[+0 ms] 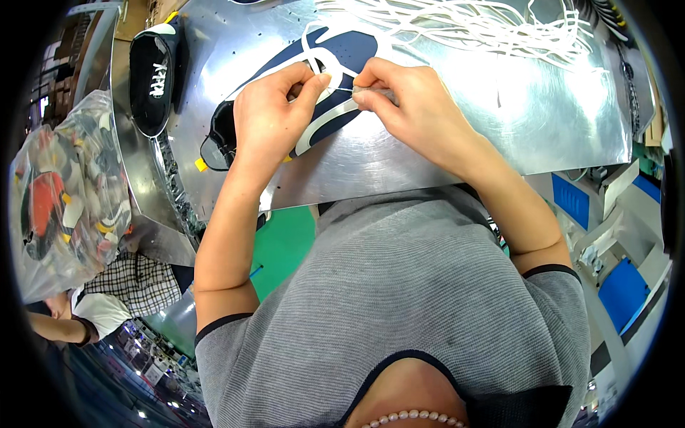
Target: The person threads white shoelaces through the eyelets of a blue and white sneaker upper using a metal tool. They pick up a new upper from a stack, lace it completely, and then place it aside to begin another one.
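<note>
A navy shoe upper [354, 47] with white trim lies on the metal table in front of me, its black-lined opening toward the near left. A white shoelace [309, 44] loops over its front part. My left hand [276, 103] is above the shoe, thumb and forefinger pinched on the lace. Just to the right, my right hand [399, 93] is closed too, its fingertips pinching a thin end that runs between both hands. The fingers partly hide that end and the eyelets beneath.
A pile of white shoelaces [471, 28] spreads over the back of the metal table [499, 135]. Another dark shoe upper [151, 82] sits at the left. Beyond it hangs a clear plastic bag [71, 185] of colourful pieces. Another person's arm [57, 327] shows at lower left.
</note>
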Tool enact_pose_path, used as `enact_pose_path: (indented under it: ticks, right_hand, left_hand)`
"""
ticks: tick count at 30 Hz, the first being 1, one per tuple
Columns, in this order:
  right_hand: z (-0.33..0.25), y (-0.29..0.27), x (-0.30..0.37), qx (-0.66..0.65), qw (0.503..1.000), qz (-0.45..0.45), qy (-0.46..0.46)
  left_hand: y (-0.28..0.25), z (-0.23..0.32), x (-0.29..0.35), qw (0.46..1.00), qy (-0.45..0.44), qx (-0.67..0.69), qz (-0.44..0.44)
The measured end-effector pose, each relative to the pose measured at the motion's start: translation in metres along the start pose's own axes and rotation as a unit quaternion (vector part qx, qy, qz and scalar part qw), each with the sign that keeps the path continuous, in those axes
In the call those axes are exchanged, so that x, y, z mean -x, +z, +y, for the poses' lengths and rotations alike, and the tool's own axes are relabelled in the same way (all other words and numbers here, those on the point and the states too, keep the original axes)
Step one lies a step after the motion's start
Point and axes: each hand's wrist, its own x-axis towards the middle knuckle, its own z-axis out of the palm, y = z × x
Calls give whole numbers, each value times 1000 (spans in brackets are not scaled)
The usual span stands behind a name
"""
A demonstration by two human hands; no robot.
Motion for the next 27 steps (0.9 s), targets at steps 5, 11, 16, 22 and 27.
enact_pose_path:
  ticks: [5, 11, 16, 22, 27]
  right_hand:
    - [-5, -3, -5, 233, 972, -19, -35]
    - [0, 45, -12, 346, 937, 14, -37]
    - [-13, 12, 9, 206, 975, 39, -71]
    - [-24, -80, -10, -77, 989, 125, 27]
    - [3, -32, -36, -114, 991, 55, 51]
  left_hand:
    - [5, -11, 6, 992, 83, 84, -34]
    - [19, 4, 19, 989, 148, 8, -3]
    - [12, -8, 35, 967, 211, -71, 121]
    - [-7, -32, 57, 852, 458, -131, 218]
    - [-21, -29, 49, 938, 312, -87, 125]
